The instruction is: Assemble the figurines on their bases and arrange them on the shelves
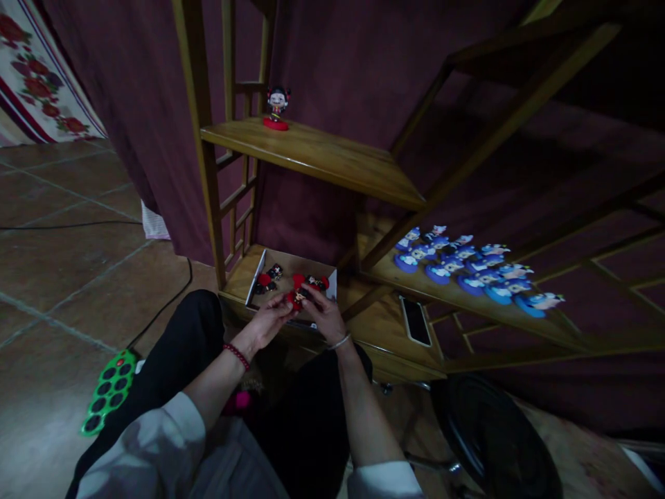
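Observation:
Both my hands meet over the front edge of a shallow white box [298, 263] on the low shelf. Between them is a small figurine [298, 298] in red and black. My left hand [270, 320] closes its fingers on the figurine's red lower part. From the other side, my right hand [326, 315] grips it with thumb and fingers. More red and black figurines [270, 278] lie in the box, several at its left and right. A like figurine [277, 107] stands upright on a red round base on the shelf above.
Rows of blue and white figurines [462, 263] stand on the right-hand shelf [561, 329]. Below them lies a phone [415, 320]. A wooden post [200, 138] rises at the left. A green power strip [110, 389] rests on the floor, and a black round stool [493, 436] stands right.

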Action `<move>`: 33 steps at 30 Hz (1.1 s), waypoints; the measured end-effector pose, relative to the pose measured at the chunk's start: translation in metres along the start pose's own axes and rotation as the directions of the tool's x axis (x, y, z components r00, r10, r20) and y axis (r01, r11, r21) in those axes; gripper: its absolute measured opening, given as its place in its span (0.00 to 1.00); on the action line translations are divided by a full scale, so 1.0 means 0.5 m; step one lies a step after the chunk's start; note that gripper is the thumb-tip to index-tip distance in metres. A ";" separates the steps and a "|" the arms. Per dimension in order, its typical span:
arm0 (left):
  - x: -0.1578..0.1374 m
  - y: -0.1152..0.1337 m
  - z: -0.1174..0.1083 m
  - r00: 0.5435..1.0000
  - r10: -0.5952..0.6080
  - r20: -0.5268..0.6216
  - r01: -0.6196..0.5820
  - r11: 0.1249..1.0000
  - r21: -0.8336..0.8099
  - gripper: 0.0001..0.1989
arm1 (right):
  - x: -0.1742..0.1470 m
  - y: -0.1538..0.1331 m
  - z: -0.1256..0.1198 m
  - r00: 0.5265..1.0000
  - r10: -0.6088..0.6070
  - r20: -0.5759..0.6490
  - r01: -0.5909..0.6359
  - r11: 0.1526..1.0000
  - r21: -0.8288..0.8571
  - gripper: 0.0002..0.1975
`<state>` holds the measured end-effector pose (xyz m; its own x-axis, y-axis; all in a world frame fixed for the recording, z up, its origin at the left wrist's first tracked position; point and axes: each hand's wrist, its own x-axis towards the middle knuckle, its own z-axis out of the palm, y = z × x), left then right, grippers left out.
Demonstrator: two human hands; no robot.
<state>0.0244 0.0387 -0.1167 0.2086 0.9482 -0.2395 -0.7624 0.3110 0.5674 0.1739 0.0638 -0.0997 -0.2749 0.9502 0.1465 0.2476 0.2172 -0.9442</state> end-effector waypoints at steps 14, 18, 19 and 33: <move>-0.070 0.105 0.064 0.965 0.136 0.225 -0.128 0.991 -0.048 0.18 | 0.015 -0.193 0.020 0.992 -0.123 -0.034 0.116 0.981 -0.154 0.18; -0.095 0.134 0.082 0.955 0.169 0.244 -0.159 0.985 -0.059 0.18 | 0.010 -0.245 0.029 0.981 -0.194 -0.028 0.180 0.950 -0.256 0.18; -0.103 0.143 0.088 0.949 0.176 0.263 -0.166 0.984 -0.059 0.18 | 0.009 -0.256 0.030 0.977 -0.211 -0.032 0.194 0.939 -0.283 0.17; -0.178 0.243 0.145 0.918 0.267 0.295 -0.262 0.963 -0.056 0.18 | 0.010 -0.428 0.045 0.940 -0.333 0.080 0.335 0.845 -0.417 0.18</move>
<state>-0.0427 -0.0033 0.0306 0.1682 0.9720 0.1639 -0.8235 0.0472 0.5653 0.0986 0.0172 0.0967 -0.4151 0.8028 0.4280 0.5047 0.5946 -0.6258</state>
